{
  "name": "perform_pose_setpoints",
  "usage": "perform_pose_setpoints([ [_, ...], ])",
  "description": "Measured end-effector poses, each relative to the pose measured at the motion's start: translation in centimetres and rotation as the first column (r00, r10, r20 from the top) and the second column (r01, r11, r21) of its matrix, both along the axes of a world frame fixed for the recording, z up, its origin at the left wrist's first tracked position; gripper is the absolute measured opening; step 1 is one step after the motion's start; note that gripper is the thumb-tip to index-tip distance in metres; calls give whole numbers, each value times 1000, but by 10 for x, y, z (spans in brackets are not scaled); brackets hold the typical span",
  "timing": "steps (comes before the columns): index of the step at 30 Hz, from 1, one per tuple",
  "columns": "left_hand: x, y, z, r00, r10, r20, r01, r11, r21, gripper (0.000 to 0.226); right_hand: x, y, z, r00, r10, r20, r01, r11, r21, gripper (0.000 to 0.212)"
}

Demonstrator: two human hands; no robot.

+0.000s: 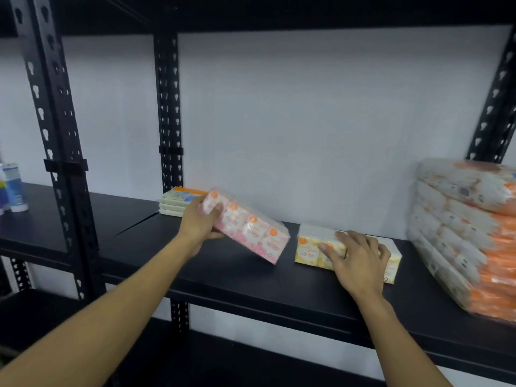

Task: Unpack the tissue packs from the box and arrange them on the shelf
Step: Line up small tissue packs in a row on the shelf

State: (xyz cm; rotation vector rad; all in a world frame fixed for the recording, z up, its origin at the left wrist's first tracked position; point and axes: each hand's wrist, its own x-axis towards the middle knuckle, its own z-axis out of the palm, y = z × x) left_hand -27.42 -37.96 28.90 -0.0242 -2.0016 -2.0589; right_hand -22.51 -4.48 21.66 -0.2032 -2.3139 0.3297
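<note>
Way over at 9 o'clock there are a couple of white-and-blue bottles (12, 188) standing on the neighbouring shelf board, half cut off by the edge. Next along, tucked against the back wall just right of the black upright post (168, 113), sits a flat stack of pale yellow packs (178, 203), lying neatly one on top of another.

Your left hand (199, 222) is gripping the pink tissue pack (248, 229) by its left end, fingers (216, 209) wrapped over the front and thumb underneath. The pack is tilted, left end high, right end dipping toward 4 o'clock and just about meeting the shelf (223, 277). It partly covers the yellow stack behind it.

Just to the right of that, a small gap away, the yellow tissue pack (307, 247) lies flat on the shelf near the wall. Your right hand (357, 258) rests on top of it, fingers stretched out and a bit spread, pointing toward 10 o'clock, pressing down rather than pinching. Can't really tell whether the thumb is hooked round the far side.

Out at 3 o'clock there's a big stack of orange-and-white wrapped bundles (469, 233), leaning a little, well apart from your hand and running out of the picture.
</note>
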Motion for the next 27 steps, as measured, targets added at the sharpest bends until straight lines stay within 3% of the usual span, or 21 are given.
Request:
perform_pose_setpoints([
  [2,-5,4,-25,998,44,50,-42,998,-38,52,0,1,0,1000,-2,-2,2,1000,0,72],
  [4,-8,6,-40,990,134,50,-115,954,-275,53,-1,2,0,1000,-3,-7,3,1000,-3,71],
  [7,-9,-2,-53,971,239,24,-185,808,-559,44,0,1,0,1000,16,2,-16,1000,-4,70],
  [10,-7,-9,-53,981,190,30,-124,745,-655,57,3,2,-2,1000,26,-6,-26,1000,5,70],
  [13,4,-4,-42,972,173,-160,-235,673,-701,75,10,0,-6,999,19,-51,-17,999,33,66],
  [16,19,16,-30,925,-18,-380,-331,450,-829,89,20,-3,-6,996,12,-85,-3,995,102,63],
  [19,15,42,-30,950,-189,-251,-208,220,-953,97,27,-2,14,1000,8,22,-12,984,179,66],
  [21,8,54,-38,969,-193,-154,-128,139,-982,94,28,0,27,985,10,171,-36,988,148,68],
  [24,-3,62,-55,959,-150,-242,-224,125,-967,86,22,-3,25,937,-20,350,-51,980,191,83],
  [27,-14,66,-63,938,-121,-324,-304,159,-939,82,8,-5,15,925,-90,370,-26,955,296,86],
])
